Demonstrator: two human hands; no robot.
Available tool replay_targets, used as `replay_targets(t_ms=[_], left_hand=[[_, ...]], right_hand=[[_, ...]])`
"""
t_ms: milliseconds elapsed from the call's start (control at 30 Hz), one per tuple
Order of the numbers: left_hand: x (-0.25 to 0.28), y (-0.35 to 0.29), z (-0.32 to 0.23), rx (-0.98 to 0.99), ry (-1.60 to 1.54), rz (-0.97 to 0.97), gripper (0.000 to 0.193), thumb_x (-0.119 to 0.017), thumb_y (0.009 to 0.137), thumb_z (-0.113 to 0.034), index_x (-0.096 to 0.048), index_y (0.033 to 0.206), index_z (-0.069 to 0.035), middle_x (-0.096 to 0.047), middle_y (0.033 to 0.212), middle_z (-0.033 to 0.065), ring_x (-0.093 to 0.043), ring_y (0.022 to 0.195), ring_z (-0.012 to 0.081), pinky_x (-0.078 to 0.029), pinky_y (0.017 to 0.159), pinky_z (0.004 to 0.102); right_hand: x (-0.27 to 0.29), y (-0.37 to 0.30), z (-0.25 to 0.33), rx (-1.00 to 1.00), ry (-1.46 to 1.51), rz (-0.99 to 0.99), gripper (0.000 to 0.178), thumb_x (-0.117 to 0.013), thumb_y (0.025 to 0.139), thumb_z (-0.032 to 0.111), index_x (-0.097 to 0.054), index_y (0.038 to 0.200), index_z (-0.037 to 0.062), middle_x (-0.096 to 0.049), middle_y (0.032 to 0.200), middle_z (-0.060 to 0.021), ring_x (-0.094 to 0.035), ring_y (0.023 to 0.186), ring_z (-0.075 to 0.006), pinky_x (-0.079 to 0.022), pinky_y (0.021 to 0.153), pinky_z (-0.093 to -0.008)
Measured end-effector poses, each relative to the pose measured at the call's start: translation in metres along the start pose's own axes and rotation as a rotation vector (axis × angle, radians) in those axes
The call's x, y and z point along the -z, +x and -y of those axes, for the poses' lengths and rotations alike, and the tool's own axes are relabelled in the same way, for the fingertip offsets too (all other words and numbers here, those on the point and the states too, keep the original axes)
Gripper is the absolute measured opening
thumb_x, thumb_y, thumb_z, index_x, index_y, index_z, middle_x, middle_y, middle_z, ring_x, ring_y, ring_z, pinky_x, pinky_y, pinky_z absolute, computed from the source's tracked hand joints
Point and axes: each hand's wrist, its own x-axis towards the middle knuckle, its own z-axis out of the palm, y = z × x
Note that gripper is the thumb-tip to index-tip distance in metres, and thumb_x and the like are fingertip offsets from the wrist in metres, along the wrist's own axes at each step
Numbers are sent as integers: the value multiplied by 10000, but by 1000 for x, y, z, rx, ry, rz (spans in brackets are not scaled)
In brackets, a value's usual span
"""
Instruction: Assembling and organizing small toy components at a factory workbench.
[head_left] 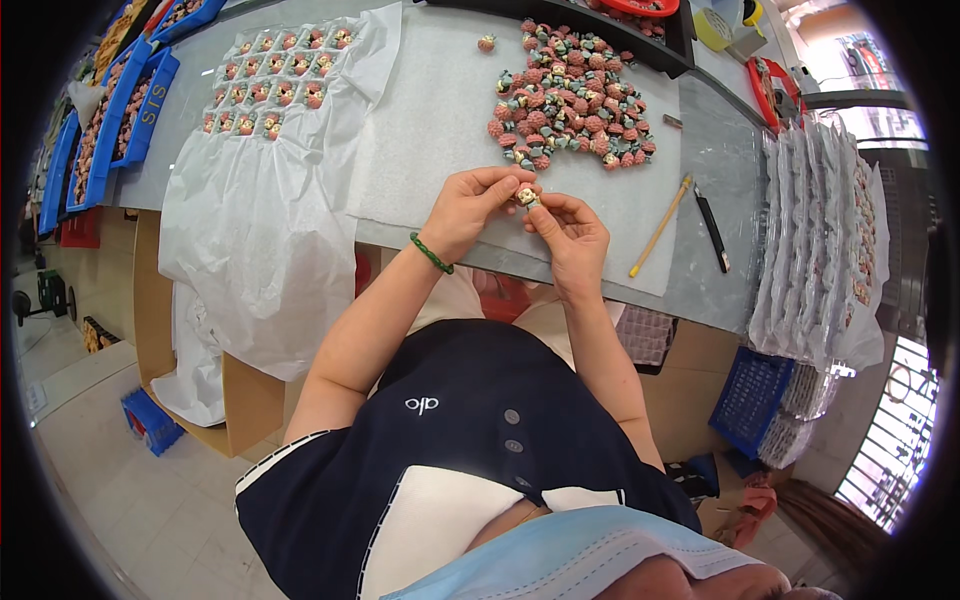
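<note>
Between the fingertips of both hands, over the near edge of the table, is a small painted figurine [527,196] with a pale face. My left hand [465,205], with a green bracelet at its wrist, pinches it from the left. From the right, my right hand [575,240] grips the same piece with thumb and fingers. Just beyond lies a heap of similar figurines [575,95], with pink bumpy tops and grey-green parts, on a white foam sheet [430,130]. One loose figurine [487,43] sits apart, left of the heap.
Rows of figurines fill a white tray [265,85] at the left, wrapping sheet draped below. A yellow stick [660,228] and a black craft knife [712,228] lie at right. Filled trays [815,240] stand stacked at the right edge; blue bins [150,105] are far left.
</note>
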Motion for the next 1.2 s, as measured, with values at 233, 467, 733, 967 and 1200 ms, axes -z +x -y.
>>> replay_targets(t_ms=[233, 467, 733, 967, 1200], left_hand=[[-3, 2, -1, 14, -75, 18, 216, -478, 867, -96, -553, 1019, 38, -584, 985, 113, -545, 905, 149, -446, 772, 265], [-3, 2, -1, -26, 6, 31, 216, -479, 856, -62, -536, 1046, 26, -572, 1013, 125, -548, 938, 173, -459, 789, 283], [3, -5, -15, 3, -391, -12, 252, -409, 873, -91, -478, 1083, 30, -541, 1009, 124, -550, 834, 176, -458, 703, 263], [0, -9, -12, -47, -279, -59, 216, -456, 854, -83, -519, 1033, 20, -530, 847, 43, -480, 695, 97, -383, 585, 205], [-4, -8, -4, -84, -89, -56, 266, -495, 864, -136, -527, 1084, 9, -519, 791, -11, -450, 652, 41, -355, 559, 168]], right_hand=[[-1, 0, 0, 47, -6, -21, 262, -638, 706, -74, -536, 947, -48, -575, 871, -91, -567, 766, -125, -477, 705, -222], [-2, 0, -2, 96, -96, -32, 267, -639, 704, -76, -536, 948, -48, -571, 880, -89, -556, 806, -123, -469, 731, -223], [-3, 37, 19, 649, -1117, -33, 293, -579, 707, -70, -561, 977, 43, -583, 863, -86, -568, 798, -183, -460, 690, -273], [-5, 53, 25, 729, -1276, 150, 319, -563, 678, -29, -544, 986, 50, -561, 887, -111, -507, 834, -272, -431, 702, -354], [-3, 23, 31, -39, -234, 132, 253, -497, 827, 40, -477, 1075, -8, -575, 859, -81, -552, 799, -162, -441, 651, -239]])
